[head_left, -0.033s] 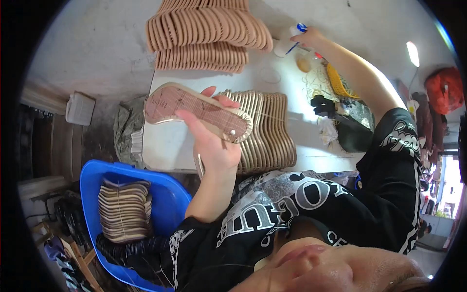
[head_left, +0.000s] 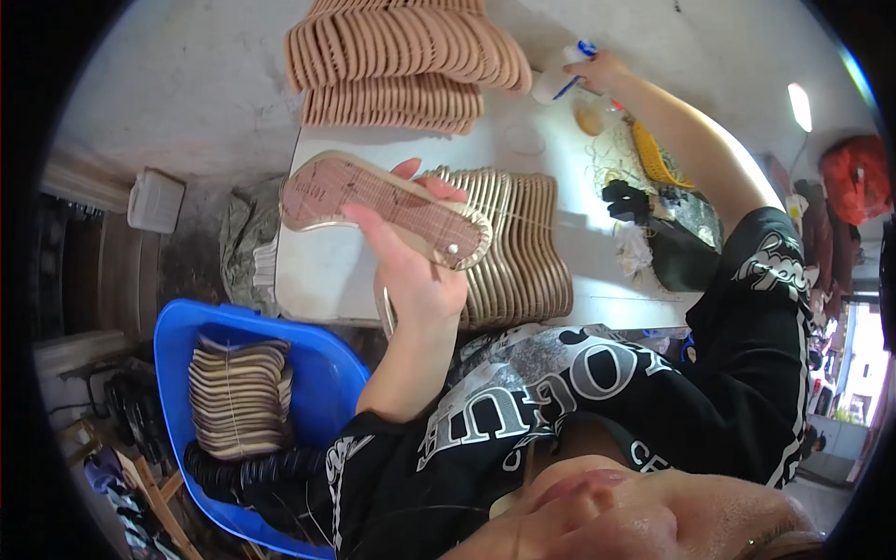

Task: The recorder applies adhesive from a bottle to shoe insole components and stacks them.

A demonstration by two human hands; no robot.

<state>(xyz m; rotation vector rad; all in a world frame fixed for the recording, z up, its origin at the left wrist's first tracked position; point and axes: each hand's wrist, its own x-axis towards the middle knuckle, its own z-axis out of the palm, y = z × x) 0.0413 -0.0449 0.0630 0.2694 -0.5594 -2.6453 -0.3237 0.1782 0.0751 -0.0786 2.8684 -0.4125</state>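
Observation:
My left hand point(head_left: 420, 278) holds an insole point(head_left: 359, 198) above the table, thumb on its face and fingers behind the far edge. The insole has a reddish-brown underside, a gold rim pleated at the narrower end, and a small white spot near that end. A bundle of gold-edged insoles point(head_left: 527, 247) stands on the table just right of it. At the far right, my right hand point(head_left: 599, 71) is closed by a white container point(head_left: 549, 88). A thin blue stick point(head_left: 566, 90) slants out below its fingers; a blue-topped piece point(head_left: 586, 47) shows above them. The grip is partly hidden.
Tan insoles point(head_left: 401, 47) stand in rows at the back of the white table point(head_left: 322, 266). A yellow basket point(head_left: 653, 157), loose elastic bands and a black cloth point(head_left: 625, 203) lie to the right. A blue tub point(head_left: 322, 359) with bundled insoles point(head_left: 238, 401) stands at lower left.
The view has shifted slightly, so the table things sit a little higher and further right. Both hands keep the same pose and hold.

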